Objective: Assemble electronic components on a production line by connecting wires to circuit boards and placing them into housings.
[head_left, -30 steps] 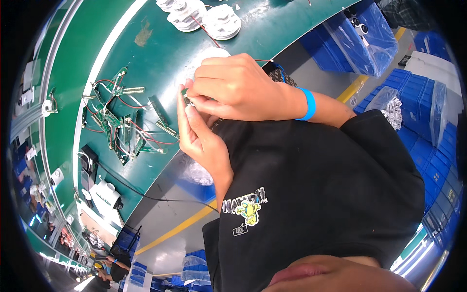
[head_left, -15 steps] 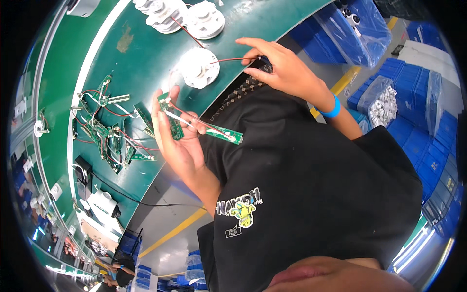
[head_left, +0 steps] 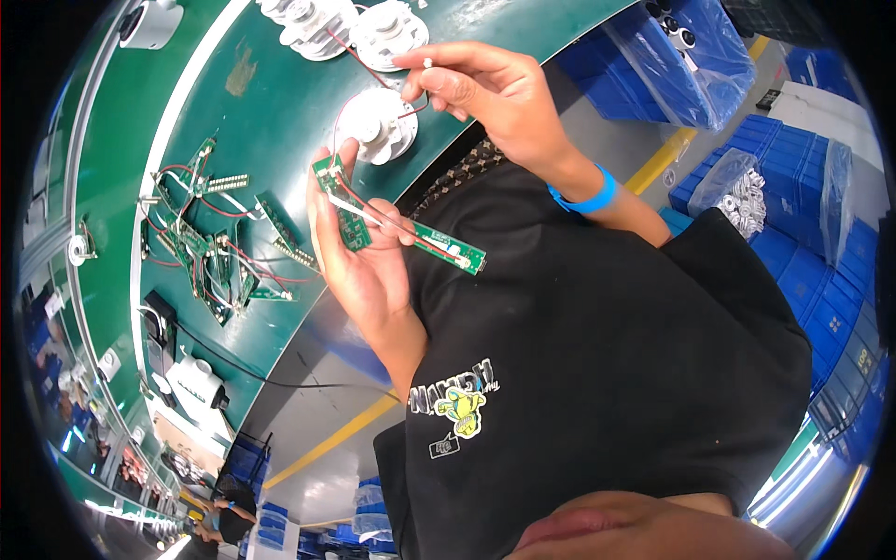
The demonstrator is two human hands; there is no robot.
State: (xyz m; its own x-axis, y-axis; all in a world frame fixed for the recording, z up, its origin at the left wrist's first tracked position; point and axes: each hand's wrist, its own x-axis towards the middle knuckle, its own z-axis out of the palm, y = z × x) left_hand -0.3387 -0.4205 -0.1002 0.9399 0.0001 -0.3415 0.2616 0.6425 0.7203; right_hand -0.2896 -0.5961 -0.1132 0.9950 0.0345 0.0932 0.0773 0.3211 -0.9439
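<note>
My left hand (head_left: pixel 366 266) holds two narrow green circuit boards (head_left: pixel 439 245) joined by red wires, one upright by the thumb and one lying across the fingers. My right hand (head_left: pixel 485 89), with a blue wristband, is raised above the green table (head_left: pixel 271 112). It pinches a thin red wire (head_left: pixel 411 105) with a small white tip between thumb and fingers. Just below and left of that hand, a white round part (head_left: pixel 378 131) lies on the table, close to the wire.
A tangle of green boards with red wires (head_left: pixel 215 243) lies left on the table. More white round parts (head_left: pixel 387 33) sit at the top. Blue crates (head_left: pixel 821 233) and a clear bag of white pieces (head_left: pixel 742 191) stand at the right. A black-and-white device (head_left: pixel 187 373) is near the table edge.
One second ago both hands worked together at the boards. My right hand has since left them and reached up to the white round part, where it now pinches the red wire.
</note>
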